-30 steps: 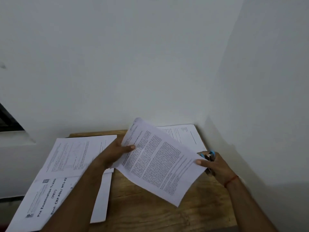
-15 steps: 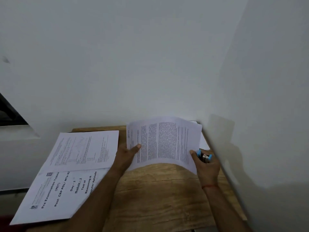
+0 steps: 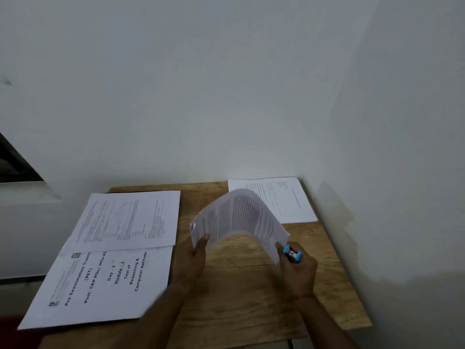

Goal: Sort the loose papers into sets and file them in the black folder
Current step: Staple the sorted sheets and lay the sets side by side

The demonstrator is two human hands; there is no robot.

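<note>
A printed sheaf of papers [image 3: 239, 217] arches above the middle of the wooden table [image 3: 251, 298], text side up. My left hand [image 3: 193, 258] pinches its left edge, thumb on top. My right hand [image 3: 299, 270] pinches its right edge and also holds a small blue and silver stapler [image 3: 292, 253]. Two printed sheets lie at the left: a diagram page [image 3: 130, 220] over a title page [image 3: 100, 283]. Another text sheet [image 3: 279, 197] lies flat in the far right corner. A dark edge under the left sheets may be the black folder; I cannot tell.
White walls close off the table at the back and along the right side. A dark window opening [image 3: 12, 162] sits at the far left. The left sheets overhang the table's left edge.
The held sheaf has bowed up into an arch as my hands came nearer each other. The view has tilted, uncovering the sheet in the far right corner.
</note>
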